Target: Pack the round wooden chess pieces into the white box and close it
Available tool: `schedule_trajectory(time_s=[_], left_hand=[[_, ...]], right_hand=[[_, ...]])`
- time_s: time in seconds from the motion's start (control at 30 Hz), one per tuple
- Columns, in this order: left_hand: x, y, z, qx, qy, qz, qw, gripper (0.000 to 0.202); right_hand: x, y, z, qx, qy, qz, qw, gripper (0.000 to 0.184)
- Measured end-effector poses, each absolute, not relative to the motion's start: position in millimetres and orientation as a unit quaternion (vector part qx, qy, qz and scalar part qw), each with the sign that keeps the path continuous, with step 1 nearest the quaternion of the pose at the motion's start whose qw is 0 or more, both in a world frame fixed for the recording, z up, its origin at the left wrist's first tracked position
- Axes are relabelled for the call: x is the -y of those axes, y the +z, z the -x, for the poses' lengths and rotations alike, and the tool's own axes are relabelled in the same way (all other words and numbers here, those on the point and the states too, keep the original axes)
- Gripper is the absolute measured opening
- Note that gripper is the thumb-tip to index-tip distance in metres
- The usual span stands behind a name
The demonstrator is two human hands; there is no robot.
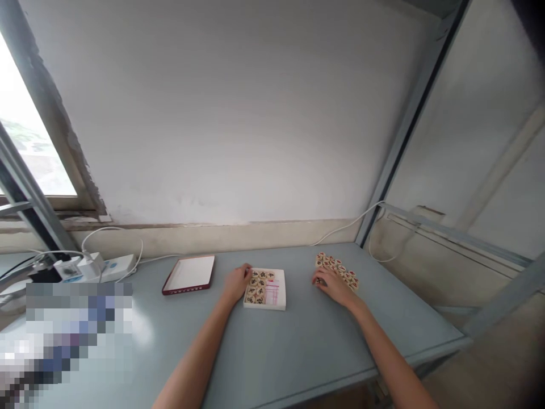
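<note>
A shallow white box lies on the grey table, partly filled with several round wooden chess pieces. My left hand rests against the box's left edge, fingers touching a piece at its top left corner. My right hand lies flat on the table with its fingertips on a piece at the near edge of a loose group of several chess pieces. Whether that hand grips a piece is too small to tell.
A red-rimmed box lid lies upside down to the left of the box. A white power strip with plugs and cables sits at the back left by the window. A metal frame post rises at the table's back right corner.
</note>
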State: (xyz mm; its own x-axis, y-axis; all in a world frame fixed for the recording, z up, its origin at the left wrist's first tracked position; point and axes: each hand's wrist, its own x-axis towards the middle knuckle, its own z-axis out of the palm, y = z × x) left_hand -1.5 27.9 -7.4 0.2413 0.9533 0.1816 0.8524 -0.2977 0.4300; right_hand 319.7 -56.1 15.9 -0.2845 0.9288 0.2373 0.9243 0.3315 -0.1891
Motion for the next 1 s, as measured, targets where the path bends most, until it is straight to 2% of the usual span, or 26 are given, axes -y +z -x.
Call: schedule_trajectory(time_s=[0.17, 0.33, 0.43, 0.53, 0.63, 0.77, 0.87, 1.0], left_hand=[[-28.2, -8.7, 1.7, -0.581, 0.209, -0.777, 0.120, 0.031], [-27.3, -7.9, 1.3, -0.580, 0.211, -0.778, 0.117, 0.030], [-26.3, -7.4, 0.9, -0.584, 0.213, -0.774, 0.121, 0.030], [-25.2, -6.6, 0.9, -0.581, 0.215, -0.776, 0.115, 0.030], [-23.6, -5.1, 1.0, -0.580, 0.215, -0.777, 0.116, 0.030], [-23.1, -4.1, 0.7, -0.578, 0.218, -0.776, 0.125, 0.030], [-24.7, -4.8, 0.4, -0.582, 0.217, -0.774, 0.124, 0.029], [-25.9, -5.6, 0.1, -0.581, 0.213, -0.775, 0.129, 0.030]], right_hand=[[53.4, 11.9, -331.2, 0.780, -0.016, 0.593, 0.200, 0.019], [49.2, 29.2, -287.2, 0.811, 0.056, 0.524, 0.253, 0.019], [34.2, 36.7, -245.3, 0.848, 0.063, 0.477, 0.223, 0.024], [15.7, 36.7, -209.8, 0.875, 0.019, 0.459, 0.150, 0.030], [4.0, 32.8, -187.9, 0.879, -0.052, 0.466, 0.088, 0.023], [2.7, 29.4, -181.4, 0.870, -0.121, 0.474, 0.062, 0.012], [8.1, 32.1, -190.5, 0.867, -0.105, 0.479, 0.089, 0.011], [17.2, 42.0, -216.4, 0.844, -0.020, 0.508, 0.169, 0.015]])
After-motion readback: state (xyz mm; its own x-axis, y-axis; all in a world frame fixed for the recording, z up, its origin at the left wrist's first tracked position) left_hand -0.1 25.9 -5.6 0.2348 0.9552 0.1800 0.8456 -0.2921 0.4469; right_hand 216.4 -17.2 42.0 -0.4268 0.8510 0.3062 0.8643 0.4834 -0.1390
